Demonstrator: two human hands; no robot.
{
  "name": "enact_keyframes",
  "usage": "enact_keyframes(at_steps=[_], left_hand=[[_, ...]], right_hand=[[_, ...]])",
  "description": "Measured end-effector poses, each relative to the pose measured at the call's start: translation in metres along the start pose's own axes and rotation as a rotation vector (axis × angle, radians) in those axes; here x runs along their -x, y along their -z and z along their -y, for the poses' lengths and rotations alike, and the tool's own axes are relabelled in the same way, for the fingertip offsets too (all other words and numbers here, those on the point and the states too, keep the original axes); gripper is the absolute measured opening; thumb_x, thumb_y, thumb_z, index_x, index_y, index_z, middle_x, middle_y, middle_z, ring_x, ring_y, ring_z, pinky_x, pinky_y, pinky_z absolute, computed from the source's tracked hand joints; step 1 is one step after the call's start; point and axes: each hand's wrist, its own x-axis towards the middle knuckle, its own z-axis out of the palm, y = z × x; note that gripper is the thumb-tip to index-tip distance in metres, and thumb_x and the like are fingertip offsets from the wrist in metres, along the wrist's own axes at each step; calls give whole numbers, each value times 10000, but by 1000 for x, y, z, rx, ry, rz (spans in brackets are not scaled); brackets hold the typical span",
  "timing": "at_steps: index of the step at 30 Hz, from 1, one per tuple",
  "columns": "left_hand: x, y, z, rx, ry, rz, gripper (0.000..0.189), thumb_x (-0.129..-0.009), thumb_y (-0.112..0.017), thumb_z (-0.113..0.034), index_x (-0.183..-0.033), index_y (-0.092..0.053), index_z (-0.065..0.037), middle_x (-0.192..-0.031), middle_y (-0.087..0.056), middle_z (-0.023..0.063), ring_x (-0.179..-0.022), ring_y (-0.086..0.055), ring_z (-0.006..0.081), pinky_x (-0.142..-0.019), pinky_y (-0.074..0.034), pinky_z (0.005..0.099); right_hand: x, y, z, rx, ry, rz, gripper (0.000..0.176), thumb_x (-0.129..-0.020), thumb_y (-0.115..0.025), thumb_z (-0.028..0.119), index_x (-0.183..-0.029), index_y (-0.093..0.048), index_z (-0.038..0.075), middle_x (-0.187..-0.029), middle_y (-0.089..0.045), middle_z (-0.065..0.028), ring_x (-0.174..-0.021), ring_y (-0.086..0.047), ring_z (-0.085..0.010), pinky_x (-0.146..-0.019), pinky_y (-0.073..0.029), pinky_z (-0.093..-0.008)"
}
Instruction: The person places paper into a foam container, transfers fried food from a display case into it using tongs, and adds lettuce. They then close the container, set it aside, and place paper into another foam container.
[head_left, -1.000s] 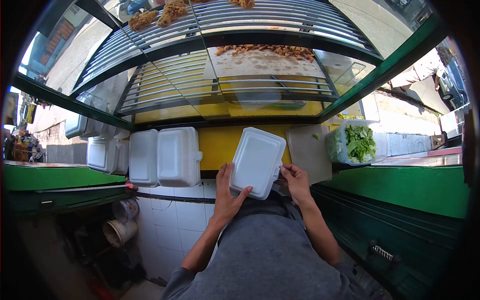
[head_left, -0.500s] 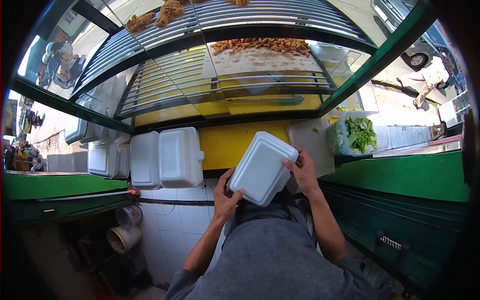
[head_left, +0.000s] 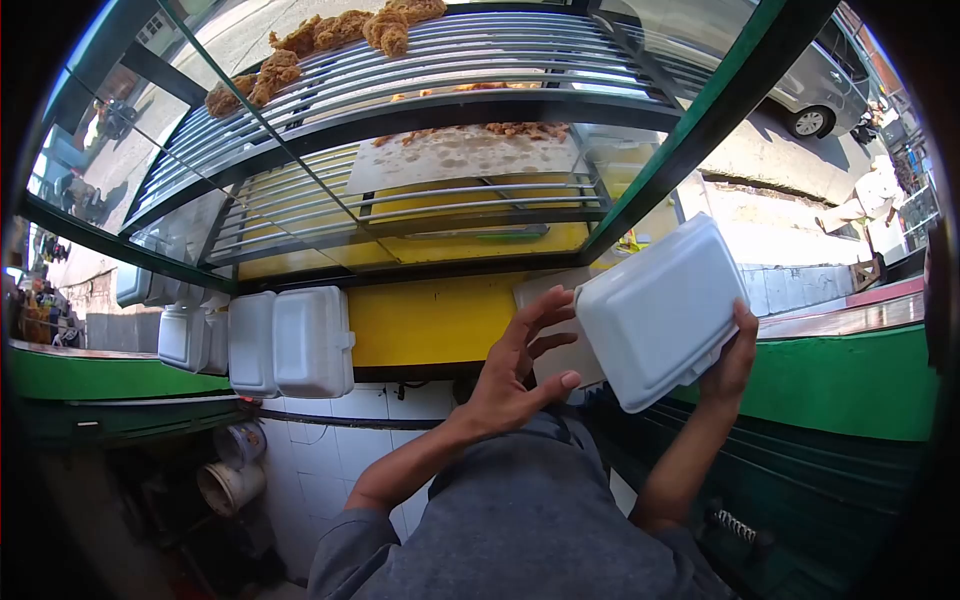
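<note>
My right hand (head_left: 732, 358) grips a closed white foam takeaway box (head_left: 660, 310) by its lower right edge. The box is raised and tilted, its smooth lid facing me. Just left of it, my left hand (head_left: 508, 385) is open with the fingers spread and curved, fingertips close to the box's left corner. Behind the box, the right end of the yellow counter (head_left: 430, 320) is largely hidden.
More white foam boxes (head_left: 312, 342) stand at the counter's left. Ahead is a glass display case with metal racks (head_left: 480, 60), holding fried chicken pieces (head_left: 387, 32). Buckets (head_left: 232, 487) lie low on the left; a green panel (head_left: 840, 385) runs along the right.
The foam box has moved up and to the right and tilted. My left hand has let go of it, while my right hand keeps hold. The view has shifted too.
</note>
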Motion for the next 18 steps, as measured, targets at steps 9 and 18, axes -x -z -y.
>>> enact_keyframes(at_steps=[9,18], left_hand=[[-80,-42,49,-590,-105,209,632,-894,-675,-262,-1438,-394,-107,-1484,-343,177,-1387,-328,323,-1127,-302,434],[-59,-20,103,-916,-75,28,545,-900,-657,-251,-1389,-464,-104,-1455,-373,190,-1362,-337,374,-1120,-306,445]], right_hand=[[-182,22,60,-127,136,6,504,-883,-614,357,-1259,-509,38,-1174,-591,-131,-1057,-618,-254,-891,-559,-407],[-398,-33,24,-70,122,223,620,-843,-648,354,-1283,-421,-18,-1177,-490,-194,-1009,-605,-302,-871,-570,-424]])
